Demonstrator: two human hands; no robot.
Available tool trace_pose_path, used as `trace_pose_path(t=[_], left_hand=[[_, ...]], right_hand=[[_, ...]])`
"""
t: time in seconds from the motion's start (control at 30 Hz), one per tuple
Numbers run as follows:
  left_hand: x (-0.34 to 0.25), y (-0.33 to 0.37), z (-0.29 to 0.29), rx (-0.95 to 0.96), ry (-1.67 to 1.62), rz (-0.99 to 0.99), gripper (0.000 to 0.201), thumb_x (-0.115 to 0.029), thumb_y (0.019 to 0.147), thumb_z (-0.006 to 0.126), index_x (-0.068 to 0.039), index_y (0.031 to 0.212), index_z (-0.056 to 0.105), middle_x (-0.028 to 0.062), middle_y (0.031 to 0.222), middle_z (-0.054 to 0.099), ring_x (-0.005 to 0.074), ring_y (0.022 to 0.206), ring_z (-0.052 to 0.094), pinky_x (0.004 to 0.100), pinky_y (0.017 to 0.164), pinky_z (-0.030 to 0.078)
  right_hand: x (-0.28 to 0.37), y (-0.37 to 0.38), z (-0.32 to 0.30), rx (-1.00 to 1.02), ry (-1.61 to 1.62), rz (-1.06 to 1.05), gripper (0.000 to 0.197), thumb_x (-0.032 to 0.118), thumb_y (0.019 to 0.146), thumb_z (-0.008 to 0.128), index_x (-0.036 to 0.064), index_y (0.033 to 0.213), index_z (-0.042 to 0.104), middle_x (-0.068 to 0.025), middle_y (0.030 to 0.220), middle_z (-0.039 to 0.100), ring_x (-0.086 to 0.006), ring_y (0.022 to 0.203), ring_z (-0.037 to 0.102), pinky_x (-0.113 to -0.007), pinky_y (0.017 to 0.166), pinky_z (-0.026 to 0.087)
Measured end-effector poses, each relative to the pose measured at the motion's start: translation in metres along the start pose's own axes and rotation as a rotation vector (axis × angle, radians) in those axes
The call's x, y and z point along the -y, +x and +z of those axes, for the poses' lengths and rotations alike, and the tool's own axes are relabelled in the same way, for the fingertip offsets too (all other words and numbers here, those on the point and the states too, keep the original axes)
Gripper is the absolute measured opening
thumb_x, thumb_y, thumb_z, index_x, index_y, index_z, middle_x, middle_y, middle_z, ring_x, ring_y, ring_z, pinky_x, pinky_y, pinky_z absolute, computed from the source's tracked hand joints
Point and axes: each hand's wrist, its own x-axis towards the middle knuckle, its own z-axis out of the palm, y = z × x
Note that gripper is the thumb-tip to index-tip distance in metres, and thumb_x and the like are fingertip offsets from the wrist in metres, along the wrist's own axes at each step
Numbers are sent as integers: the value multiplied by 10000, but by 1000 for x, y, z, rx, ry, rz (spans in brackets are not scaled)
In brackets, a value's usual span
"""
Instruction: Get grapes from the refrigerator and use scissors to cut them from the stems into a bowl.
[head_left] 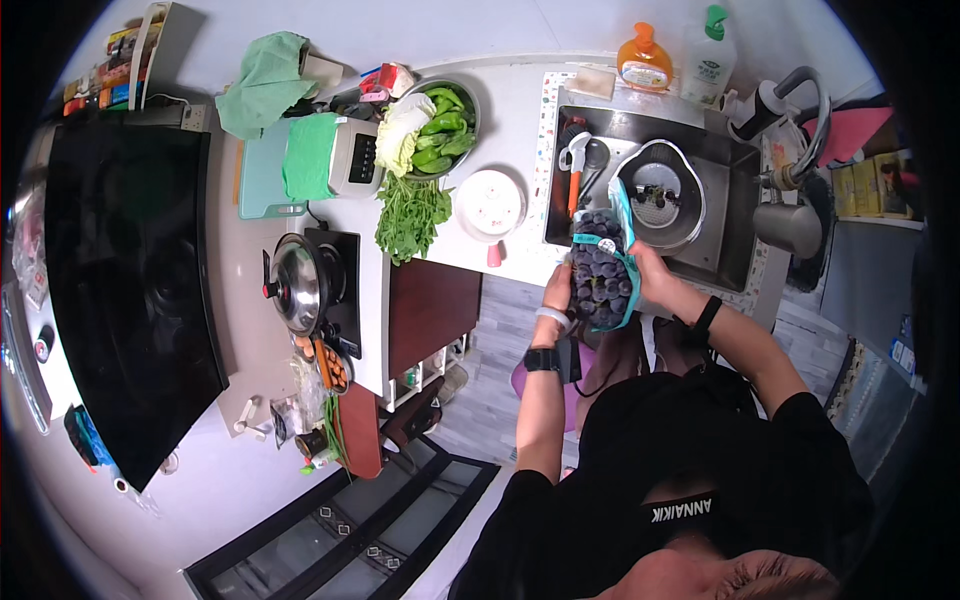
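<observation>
A clear bag of dark grapes (603, 278) with teal edges is held up in front of the sink's near edge. My left hand (558, 292) grips its left side, and my right hand (652, 275) closes on its right edge. Just beyond the bag, a round metal basin (683, 228) stands in the steel sink (735, 215). A few dark grapes (657, 195) lie at the bottom of that basin. Left of it in the sink are an orange-handled peeler-like tool (575, 180) and a dark utensil (596, 158).
A white pot (490, 203) with a pink handle stands left of the sink. Behind it are a bowl of green peppers (440, 172) and leafy greens (408, 220). The faucet (822, 130) rises at the sink's right. Orange and white bottles (645, 62) stand behind; a lidded pan (297, 285) sits on the left-hand cooktop.
</observation>
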Motion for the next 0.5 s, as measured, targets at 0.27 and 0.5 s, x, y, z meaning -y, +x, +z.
trace_pose_path(t=[0.27,0.5], left_hand=[[-60,-38,-5,-432,394,401,346,-258,936,361,-6,1039,575,178,980,586,306,939,534,351,832,394],[-41,0,-32,-482,279,393,296,-208,920,394,2,992,590,184,933,595,327,893,542,378,792,411]], right_hand=[[-21,36,0,49,240,189,264,336,742,426,109,825,532,-105,882,615,-272,840,577,-443,828,441],[-36,79,16,63,229,139,226,319,744,435,109,779,511,-93,818,605,-254,790,577,-422,784,457]])
